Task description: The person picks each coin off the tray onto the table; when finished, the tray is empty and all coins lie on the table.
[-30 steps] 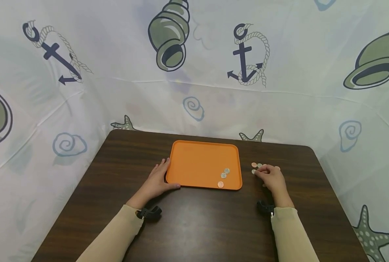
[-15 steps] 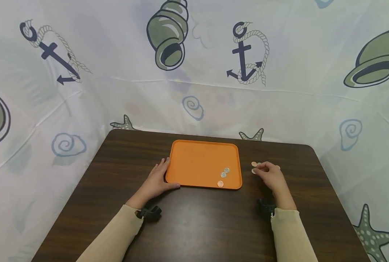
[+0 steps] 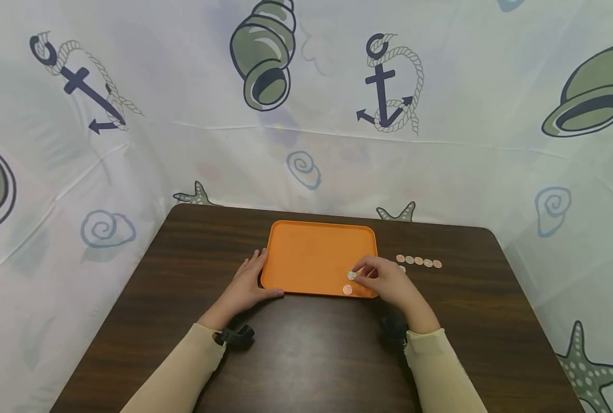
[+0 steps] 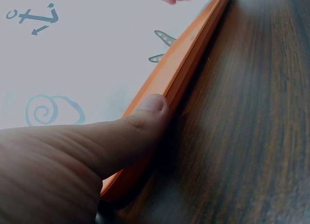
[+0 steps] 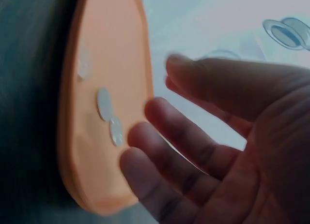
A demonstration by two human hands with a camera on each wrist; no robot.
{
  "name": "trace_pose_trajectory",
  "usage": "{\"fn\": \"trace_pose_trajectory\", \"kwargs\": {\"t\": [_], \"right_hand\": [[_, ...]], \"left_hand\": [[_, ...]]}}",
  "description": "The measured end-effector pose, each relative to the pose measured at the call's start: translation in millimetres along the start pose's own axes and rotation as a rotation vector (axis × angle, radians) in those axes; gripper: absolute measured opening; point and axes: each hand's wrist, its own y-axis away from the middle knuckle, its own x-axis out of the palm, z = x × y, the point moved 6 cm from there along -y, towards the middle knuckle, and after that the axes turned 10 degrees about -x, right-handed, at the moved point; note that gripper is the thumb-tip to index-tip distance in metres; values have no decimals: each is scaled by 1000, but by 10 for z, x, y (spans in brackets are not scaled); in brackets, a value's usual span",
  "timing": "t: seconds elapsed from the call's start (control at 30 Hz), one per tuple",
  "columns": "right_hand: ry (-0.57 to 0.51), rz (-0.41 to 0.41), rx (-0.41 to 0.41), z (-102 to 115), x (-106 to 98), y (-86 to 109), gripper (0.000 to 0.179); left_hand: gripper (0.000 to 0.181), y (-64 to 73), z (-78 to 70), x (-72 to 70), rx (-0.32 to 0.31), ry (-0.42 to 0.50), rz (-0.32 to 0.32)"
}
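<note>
The orange tray lies on the table, with my left hand at its near left corner. Its fingers lie fairly straight along the left edge, while the thumb rests on the front rim. Three coins are in the tray's right part: a copper one, a silver one, and another silver coin partly behind fingers in the head view. Above them hovers my right hand. In the right wrist view its fingers are spread apart, holding nothing and clear of the coins.
Right of the tray, several copper and silver coins form a row on the dark wooden table. One silver coin lies just in front of the row's left end. A patterned white cloth hangs behind and beside the table.
My right hand has moved left from the loose coins to above the tray, leaving a silver coin by the row and uncovering the row. The left hand stays on the tray.
</note>
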Motion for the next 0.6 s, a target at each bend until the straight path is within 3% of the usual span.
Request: {"fn": "trace_pose_trajectory", "kwargs": {"t": [0.2, 0.6], "right_hand": [[59, 100, -13, -36, 252, -81, 19], [88, 68, 27, -173, 364, -161, 7]], "left_hand": [[129, -5, -3, -4, 9, -5, -7], [129, -3, 5, -4, 7, -3, -4]]}}
